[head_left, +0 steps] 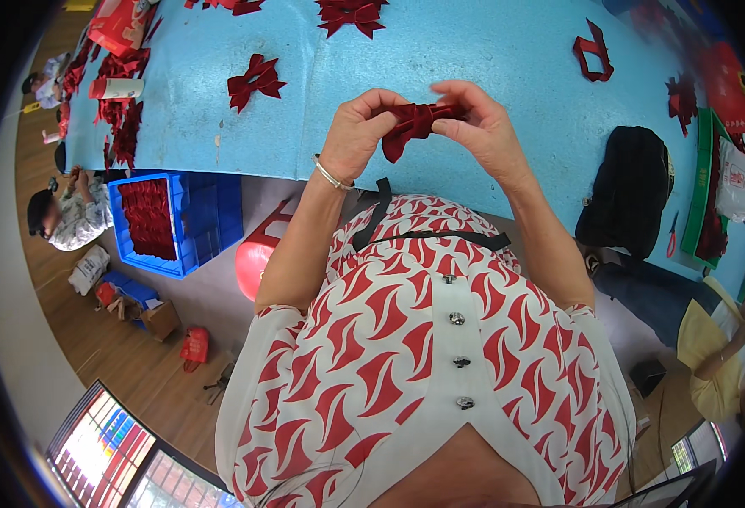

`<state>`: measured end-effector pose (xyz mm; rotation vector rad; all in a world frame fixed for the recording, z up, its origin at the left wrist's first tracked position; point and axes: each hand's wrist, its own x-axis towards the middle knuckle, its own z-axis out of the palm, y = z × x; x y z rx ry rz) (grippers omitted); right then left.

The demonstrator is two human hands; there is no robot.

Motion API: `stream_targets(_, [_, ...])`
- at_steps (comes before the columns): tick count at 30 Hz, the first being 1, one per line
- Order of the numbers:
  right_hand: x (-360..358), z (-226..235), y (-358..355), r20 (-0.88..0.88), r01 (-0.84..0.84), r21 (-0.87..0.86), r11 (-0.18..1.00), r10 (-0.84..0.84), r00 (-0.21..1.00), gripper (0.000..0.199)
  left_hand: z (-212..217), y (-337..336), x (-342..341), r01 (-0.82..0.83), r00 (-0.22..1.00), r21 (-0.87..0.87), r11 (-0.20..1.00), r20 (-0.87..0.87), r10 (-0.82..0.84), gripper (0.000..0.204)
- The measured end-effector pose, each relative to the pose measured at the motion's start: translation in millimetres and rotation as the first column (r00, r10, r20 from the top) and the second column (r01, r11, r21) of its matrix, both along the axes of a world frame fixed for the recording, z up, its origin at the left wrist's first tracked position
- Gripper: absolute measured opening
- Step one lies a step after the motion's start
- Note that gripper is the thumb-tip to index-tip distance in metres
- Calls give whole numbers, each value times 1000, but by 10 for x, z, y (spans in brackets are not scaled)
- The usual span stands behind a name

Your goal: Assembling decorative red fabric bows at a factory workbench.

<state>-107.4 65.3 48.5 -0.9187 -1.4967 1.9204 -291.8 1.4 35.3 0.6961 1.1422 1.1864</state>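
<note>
A dark red velvet ribbon bow (pixel 415 121) is held up above the near edge of the blue table (pixel 194 93). My left hand (pixel 357 135) pinches its left loop between thumb and fingers. On the other side, my right hand (pixel 484 131) grips the right loop, thumb in front and fingers behind. One pointed tail hangs below the left loop, and a knotted band wraps the middle. Flat on the table to the left lies another red bow (pixel 256 82), with a bigger cluster of bows (pixel 352 15) farther back. A loose ribbon loop (pixel 603 59) rests at the right.
Red ribbon pieces (pixel 124 131) and a red-and-white bottle (pixel 116 89) lie at the far left. A blue crate (pixel 182 262) of ribbons stands below the table edge. At right are a black bag (pixel 625 190), scissors (pixel 672 237) and a green tray (pixel 699 195). Co-workers sit on both sides.
</note>
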Motion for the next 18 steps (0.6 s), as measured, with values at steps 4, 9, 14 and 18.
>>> stream_targets(4, [27,-119,-39,-103,176,356,918,-148,984,32,9,-17,-42,-12,1000,-6,1000,17,12,15])
stream_targets(9, [50,-126,-115,33,138,568,812,-189,981,23,-6,-15,-59,-27,989,-52,998,147,34,15])
stream_targets(14, [-76,-102,-80,-24,100,488,867,-102,995,16,-23,-6,-89,57,972,-65,996,230,-41,15])
stream_targets(18, [-110,-190,-72,-158,31,209,977,2,987,12,25,-27,-152,68,994,-17,998,86,-67,16])
